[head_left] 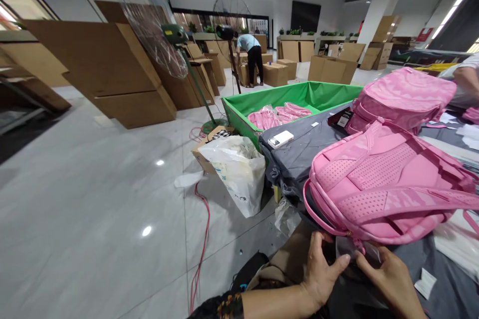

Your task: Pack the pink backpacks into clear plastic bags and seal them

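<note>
A pink backpack (374, 184) lies on the grey-covered table with its padded back panel and straps facing up. At its near edge hangs a pink zipper pull (359, 245), with a small clear plastic bag (344, 247) around or beside it; I cannot tell which. My left hand (321, 271) is closed on the plastic from the left, thumb toward the zipper pull and fingertips partly hidden under the backpack. From the right, my right hand (391, 276) pinches the same plastic just below the pull. Behind lies a second pink backpack (407, 92) with a black tag (341, 118).
A green bin (239, 104) holds wrapped pink items. A white phone (280, 139) lies on the table (299, 159). Below are a white plastic bag (239, 174) and a red cable (204, 219). Fans, cardboard boxes (127, 75) and a bending person (252, 55) are farther back; another person's arm (467, 79) is right.
</note>
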